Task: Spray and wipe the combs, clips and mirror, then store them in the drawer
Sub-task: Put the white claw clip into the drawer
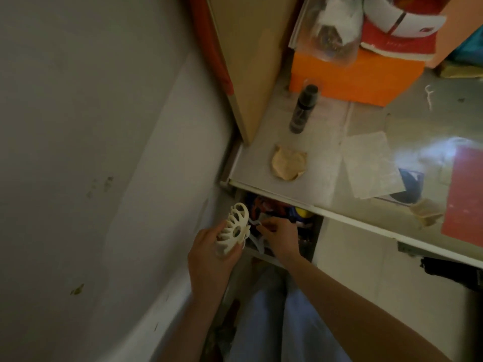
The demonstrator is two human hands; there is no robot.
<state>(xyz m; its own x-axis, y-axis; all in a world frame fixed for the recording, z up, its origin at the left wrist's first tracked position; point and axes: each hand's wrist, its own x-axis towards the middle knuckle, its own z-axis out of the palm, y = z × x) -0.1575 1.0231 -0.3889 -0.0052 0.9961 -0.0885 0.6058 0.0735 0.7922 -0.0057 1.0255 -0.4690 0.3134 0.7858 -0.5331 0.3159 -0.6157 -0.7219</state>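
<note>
My left hand [209, 257] grips a cream claw hair clip [234, 229], held upright just left of the open drawer [309, 246] under the desk. My right hand [279, 235] reaches into that drawer with fingers curled among the cluttered items; whether it holds anything is hidden. A dark spray bottle [303, 109] stands on the desk top [326, 163]. A crumpled tan wiping cloth [288, 163] lies in front of the bottle, near the desk's front edge. The drawer's contents are dark and jumbled, with a yellow item [302, 212] showing.
A grey wall fills the left. A tall beige cabinet side [243, 74] stands at the desk's left end. An orange box [355, 77] with bags on top sits at the back. Paper sheets [371, 165] and a red sheet [464, 194] lie to the right.
</note>
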